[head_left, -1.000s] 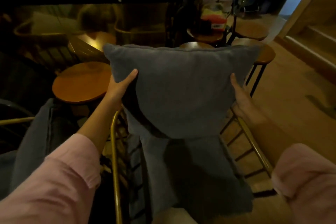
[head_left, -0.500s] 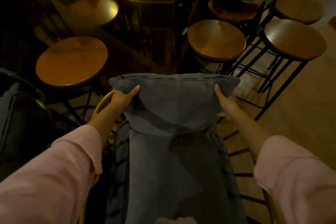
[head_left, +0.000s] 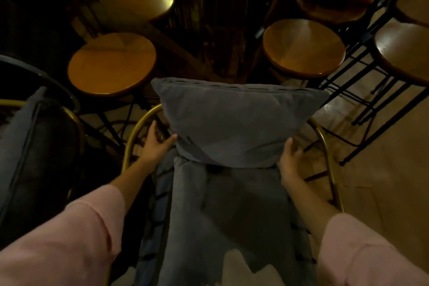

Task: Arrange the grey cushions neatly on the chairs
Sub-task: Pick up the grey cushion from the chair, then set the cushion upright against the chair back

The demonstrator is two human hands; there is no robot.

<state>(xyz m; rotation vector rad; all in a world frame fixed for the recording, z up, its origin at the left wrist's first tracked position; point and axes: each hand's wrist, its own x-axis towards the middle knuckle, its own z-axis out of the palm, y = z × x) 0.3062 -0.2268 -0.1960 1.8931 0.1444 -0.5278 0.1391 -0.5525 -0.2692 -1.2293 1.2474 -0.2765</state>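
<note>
Fingers (head_left: 170,140) of the left hand (head_left: 155,144), spread and loosely extended, press against the lower left corner of the square grey fabric back cushion (head_left: 234,123); no closed grip is visible. Left of these fingers, a second grey padded cushion (head_left: 21,153) lies on a neighbouring chair, and beyond it stands a round wooden stool with black wire legs (head_left: 111,62). Just beside the fingers curves the brass-coloured tubular frame of the wire chair (head_left: 137,132). Between the two hands, the back cushion stands upright against the chair back, its lower edge meeting the long grey seat cushion (head_left: 229,211) that covers the seat. Fingers (head_left: 289,146) of the right hand (head_left: 289,162), held together and upright, rest flat against the cushion's lower right corner. Farther beyond and right of these fingers stand two more round wooden stools (head_left: 304,47). Pink sleeves (head_left: 69,239) cover both forearms.
</note>
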